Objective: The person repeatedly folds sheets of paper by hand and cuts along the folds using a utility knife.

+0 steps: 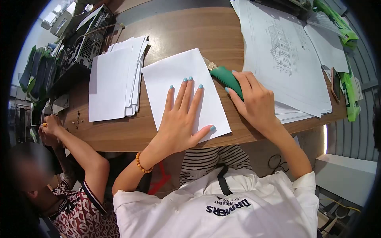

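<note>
My left hand lies flat, fingers spread, on a sheet of white paper that is set at a slant near the table's front edge. Just right of the sheet, my right hand has its thumb and fingers round a green-handled tool with a ridged edge. Its narrow front end points up and left, close by the paper's right edge. What kind of tool it is I cannot make out.
A stack of white paper lies at left, beside an opened computer case. Printed drawing sheets cover the right side, near a phone-like object and green packaging. At far left a co-worker's hand holds a screwdriver-like tool.
</note>
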Available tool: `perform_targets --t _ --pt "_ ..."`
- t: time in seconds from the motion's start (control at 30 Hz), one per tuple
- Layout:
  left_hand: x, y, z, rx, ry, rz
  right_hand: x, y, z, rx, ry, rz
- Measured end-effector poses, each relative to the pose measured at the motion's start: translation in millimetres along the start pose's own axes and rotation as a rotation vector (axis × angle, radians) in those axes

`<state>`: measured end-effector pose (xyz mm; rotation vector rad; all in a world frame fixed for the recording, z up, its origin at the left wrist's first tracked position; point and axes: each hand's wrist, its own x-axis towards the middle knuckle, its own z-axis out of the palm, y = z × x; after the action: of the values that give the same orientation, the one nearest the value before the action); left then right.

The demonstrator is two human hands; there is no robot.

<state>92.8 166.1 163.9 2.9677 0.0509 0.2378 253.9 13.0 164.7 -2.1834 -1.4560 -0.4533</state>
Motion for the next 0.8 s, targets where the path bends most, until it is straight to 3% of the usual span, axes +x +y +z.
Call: perform_targets --t 0.53,0.6,0.8 --pt "-0.7 -9.4 3.0 0.04 0.072 -0.03 44.6 6.4 17.6 -0.003 -0.01 0.046" --pt "-5.8 -8.0 0.5 0.027 0.046 -0.005 56.6 35.2 12.4 -0.287 0.121 0.185" --pt "-13.0 -11.9 -5.7 -0.077 -0.106 0.104 55.0 47.1 -42.9 -0.078 0.296 0.024"
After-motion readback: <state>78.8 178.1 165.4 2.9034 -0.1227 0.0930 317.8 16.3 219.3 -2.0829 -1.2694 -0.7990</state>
